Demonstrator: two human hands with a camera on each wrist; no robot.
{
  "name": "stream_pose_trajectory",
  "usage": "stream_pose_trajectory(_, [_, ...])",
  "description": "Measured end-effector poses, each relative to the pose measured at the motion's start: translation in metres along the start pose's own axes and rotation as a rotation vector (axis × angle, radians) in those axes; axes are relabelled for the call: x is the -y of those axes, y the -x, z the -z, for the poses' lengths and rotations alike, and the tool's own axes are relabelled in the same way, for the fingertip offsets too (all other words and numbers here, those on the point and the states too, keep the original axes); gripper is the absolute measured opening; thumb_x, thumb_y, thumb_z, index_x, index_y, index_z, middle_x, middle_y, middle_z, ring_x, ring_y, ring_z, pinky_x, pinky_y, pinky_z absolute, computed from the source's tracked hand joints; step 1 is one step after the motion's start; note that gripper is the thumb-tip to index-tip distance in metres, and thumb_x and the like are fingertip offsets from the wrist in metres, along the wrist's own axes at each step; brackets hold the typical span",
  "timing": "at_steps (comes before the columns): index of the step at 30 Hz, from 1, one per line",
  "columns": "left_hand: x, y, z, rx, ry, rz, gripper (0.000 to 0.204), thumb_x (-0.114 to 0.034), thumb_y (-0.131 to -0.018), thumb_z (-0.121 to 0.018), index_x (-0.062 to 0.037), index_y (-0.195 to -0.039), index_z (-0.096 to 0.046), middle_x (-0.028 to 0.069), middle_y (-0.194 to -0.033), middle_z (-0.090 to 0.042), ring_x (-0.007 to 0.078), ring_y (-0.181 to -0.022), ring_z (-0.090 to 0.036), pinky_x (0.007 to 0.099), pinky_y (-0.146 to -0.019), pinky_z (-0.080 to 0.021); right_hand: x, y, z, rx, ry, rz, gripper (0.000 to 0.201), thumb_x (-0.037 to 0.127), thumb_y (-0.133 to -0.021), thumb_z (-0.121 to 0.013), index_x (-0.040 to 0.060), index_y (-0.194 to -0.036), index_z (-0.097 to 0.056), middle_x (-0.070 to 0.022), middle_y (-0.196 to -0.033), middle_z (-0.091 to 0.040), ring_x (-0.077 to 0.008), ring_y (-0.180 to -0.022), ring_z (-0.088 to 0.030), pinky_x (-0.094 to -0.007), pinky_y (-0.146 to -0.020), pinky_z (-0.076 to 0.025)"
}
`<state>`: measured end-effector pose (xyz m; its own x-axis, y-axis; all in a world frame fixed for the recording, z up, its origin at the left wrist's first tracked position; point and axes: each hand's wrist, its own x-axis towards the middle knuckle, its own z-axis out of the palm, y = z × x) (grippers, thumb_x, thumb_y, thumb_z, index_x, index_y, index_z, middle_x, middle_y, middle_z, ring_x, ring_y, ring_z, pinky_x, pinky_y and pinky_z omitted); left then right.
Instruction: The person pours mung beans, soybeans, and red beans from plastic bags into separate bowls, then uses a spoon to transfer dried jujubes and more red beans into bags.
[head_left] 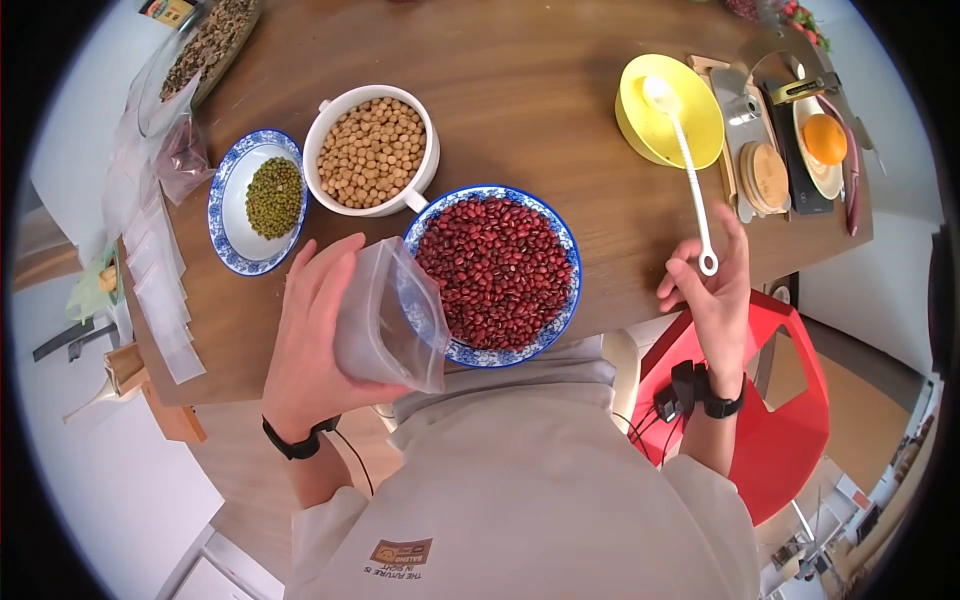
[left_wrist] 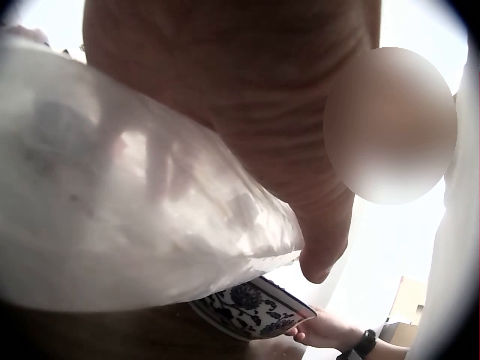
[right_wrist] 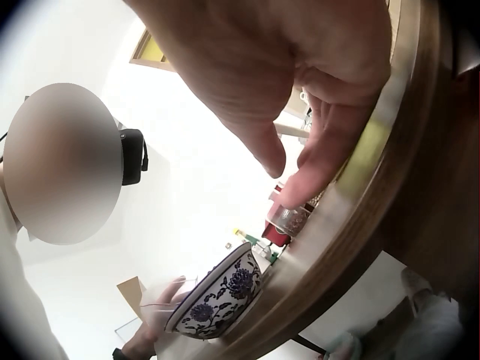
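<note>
My left hand [head_left: 308, 345] grips a clear plastic bag [head_left: 375, 330], thumb below and fingers above, its mouth spread toward the right. The bag overlaps the left rim of a blue-and-white bowl [head_left: 495, 280] full of dark red beans. In the left wrist view the bag [left_wrist: 142, 202] fills much of the picture. My right hand [head_left: 718, 315] is at the table's front edge, fingers parted and loosely bent around the handle end of a white spoon [head_left: 690, 165]. The spoon's head lies in a yellow bowl [head_left: 640, 125].
A white pot [head_left: 428, 165] of chickpeas and a patterned dish [head_left: 230, 215] of green beans stand at left. Flat clear bags [head_left: 165, 310] lie along the left edge. At right are a wooden-lidded jar [head_left: 767, 178] and an orange ball-like thing [head_left: 824, 139]. A red chair [head_left: 780, 450] stands below.
</note>
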<state>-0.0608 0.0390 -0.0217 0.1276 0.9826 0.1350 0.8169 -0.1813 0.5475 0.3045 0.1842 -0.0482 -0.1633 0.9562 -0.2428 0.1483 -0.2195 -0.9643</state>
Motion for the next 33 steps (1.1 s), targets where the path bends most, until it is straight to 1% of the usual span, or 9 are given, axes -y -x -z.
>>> stream_pose_trajectory(3, [0.0, -0.002, 0.001, -0.007, -0.007, -0.012, 0.129, -0.042, -0.051, -0.099, -0.007, -0.156, -0.033, 0.0227, -0.151, -0.046, 0.0414, -0.137, -0.046, 0.0645, -0.118, -0.027, 0.001, -0.014, -0.007, 0.024, 0.055, 0.189, 0.066, -0.002, -0.094, -0.07, 0.0026, -0.151, -0.038, -0.0057, -0.092, -0.062, -0.0123, -0.07, -0.066, -0.0242, -0.057, -0.056])
stream_pose_trajectory(8, [-0.005, -0.004, 0.007, -0.009, -0.019, -0.025, 0.119, -0.048, -0.054, -0.097, -0.0036, -0.151, -0.042, 0.0238, -0.152, -0.044, 0.0422, -0.139, -0.045, 0.0631, -0.117, -0.028, 0.004, -0.04, -0.011, -0.102, 0.141, 0.408, 0.026, 0.008, -0.101, -0.065, -0.0019, -0.125, -0.064, -0.0026, -0.079, -0.06, -0.0083, -0.065, -0.059, -0.0234, -0.056, -0.048])
stream_pose_trajectory(12, [-0.006, -0.003, 0.004, 0.013, -0.036, -0.02, 0.134, -0.049, -0.049, -0.098, -0.0097, -0.159, -0.032, 0.0227, -0.156, -0.041, 0.0446, -0.142, -0.04, 0.063, -0.12, -0.023, 0.01, -0.05, -0.011, -0.174, 0.229, 0.415, 0.025, 0.015, -0.105, -0.059, -0.0037, -0.12, -0.066, -0.0015, -0.072, -0.058, -0.0081, -0.06, -0.054, -0.0231, -0.057, -0.042])
stream_pose_trajectory(17, [-0.014, -0.008, 0.004, 0.009, -0.033, -0.02, 0.119, -0.048, -0.055, -0.095, -0.0061, -0.152, -0.041, 0.0215, -0.151, -0.043, 0.0405, -0.14, -0.043, 0.0634, -0.118, -0.027, 0.005, -0.031, 0.01, -0.266, 0.325, 0.639, 0.031, 0.017, -0.109, -0.048, -0.0038, -0.116, -0.069, -0.0023, -0.07, -0.057, -0.0089, -0.059, -0.052, -0.0232, -0.057, -0.038])
stream_pose_trajectory(19, [-0.014, -0.007, 0.002, 0.003, -0.028, -0.014, 0.119, -0.049, -0.054, -0.096, -0.0061, -0.151, -0.041, 0.0211, -0.151, -0.044, 0.0401, -0.139, -0.044, 0.0636, -0.118, -0.027, 0.016, -0.005, 0.011, -0.21, 0.395, 0.664, 0.035, 0.022, -0.109, -0.047, -0.0044, -0.114, -0.07, -0.0033, -0.068, -0.057, -0.0103, -0.058, -0.054, -0.026, -0.056, -0.04])
stream_pose_trajectory(23, [-0.01, -0.005, -0.002, 0.003, -0.044, -0.023, 0.134, -0.051, -0.047, -0.098, -0.0046, -0.156, -0.034, 0.0216, -0.152, -0.045, 0.0425, -0.14, -0.043, 0.0633, -0.119, -0.025, 0.034, 0.024, -0.001, 0.206, 0.545, 0.895, 0.036, 0.026, -0.101, -0.057, -0.0049, -0.102, -0.075, -0.0096, -0.074, -0.066, -0.0173, -0.058, -0.061, -0.0319, -0.052, -0.046])
stream_pose_trajectory(24, [-0.01, -0.005, -0.002, 0.002, -0.042, -0.025, 0.134, -0.051, -0.047, -0.098, -0.0046, -0.156, -0.034, 0.0216, -0.152, -0.045, 0.0425, -0.14, -0.043, 0.0633, -0.119, -0.025, 0.04, 0.024, -0.002, 0.306, 0.548, 0.936, 0.026, 0.018, -0.096, -0.061, -0.004, -0.1, -0.075, -0.0102, -0.079, -0.068, -0.0206, -0.059, -0.064, -0.0314, -0.052, -0.049])
stream_pose_trajectory(28, [-0.011, -0.003, 0.0, -0.002, -0.055, -0.011, 0.136, -0.054, -0.047, -0.098, -0.003, -0.155, -0.034, 0.0214, -0.151, -0.046, 0.0427, -0.139, -0.043, 0.0623, -0.12, -0.026, 0.047, 0.025, -0.012, 0.428, 0.6, 1.037, 0.018, 0.002, -0.088, -0.063, -0.0014, -0.098, -0.077, -0.0083, -0.08, -0.068, -0.0227, -0.062, -0.066, -0.0331, -0.053, -0.053])
stream_pose_trajectory(33, [-0.013, -0.002, -0.002, -0.057, -0.019, -0.018, 0.12, -0.057, -0.055, -0.093, -0.0052, -0.151, -0.042, 0.0194, -0.148, -0.047, 0.0391, -0.135, -0.047, 0.0638, -0.117, -0.029, 0.038, 0.03, -0.015, 0.457, 0.522, 0.999, 0.018, 0.007, -0.091, -0.061, -0.0012, -0.098, -0.076, -0.0085, -0.079, -0.067, -0.0223, -0.06, -0.065, -0.0318, -0.052, -0.051])
